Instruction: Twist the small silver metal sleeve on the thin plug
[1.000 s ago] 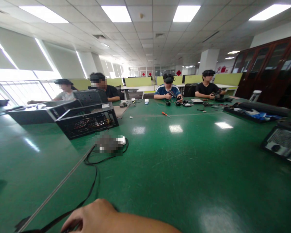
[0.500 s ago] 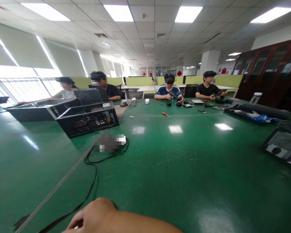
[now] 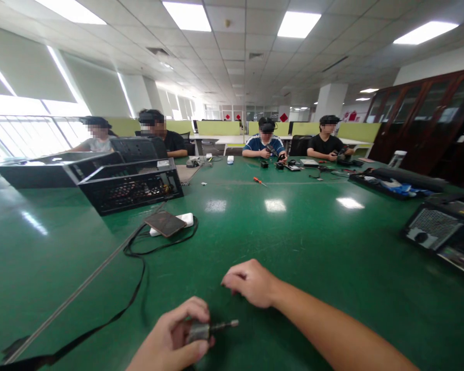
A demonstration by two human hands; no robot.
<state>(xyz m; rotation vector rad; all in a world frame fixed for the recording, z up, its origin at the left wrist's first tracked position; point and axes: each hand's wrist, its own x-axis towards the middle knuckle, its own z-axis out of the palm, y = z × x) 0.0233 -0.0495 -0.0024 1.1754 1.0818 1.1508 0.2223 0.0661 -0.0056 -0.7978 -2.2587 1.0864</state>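
My left hand (image 3: 174, 335) is at the bottom centre, its fingers and thumb closed around a small grey blocky metal part with a thin shaft (image 3: 221, 325). The shaft points right and ends in a pale tip. Above and to the right, my right hand (image 3: 253, 283) hangs over the green table with bent fingers drawn together. Its fingertips face left and down; whatever they may hold is hidden. The two hands are apart.
Across the green table (image 3: 313, 247) lie an orange screwdriver (image 3: 260, 181), a dark flat wallet-like thing (image 3: 165, 223) on a white power strip (image 3: 187, 219), and a black cable (image 3: 139, 296). Open computer cases (image 3: 135, 188) stand left, another unit (image 3: 433, 226) right. Several people sit opposite.
My right hand has moved up and to the right from the bottom left edge. My left hand has come into view with the shafted part in it. The view has shifted slightly.
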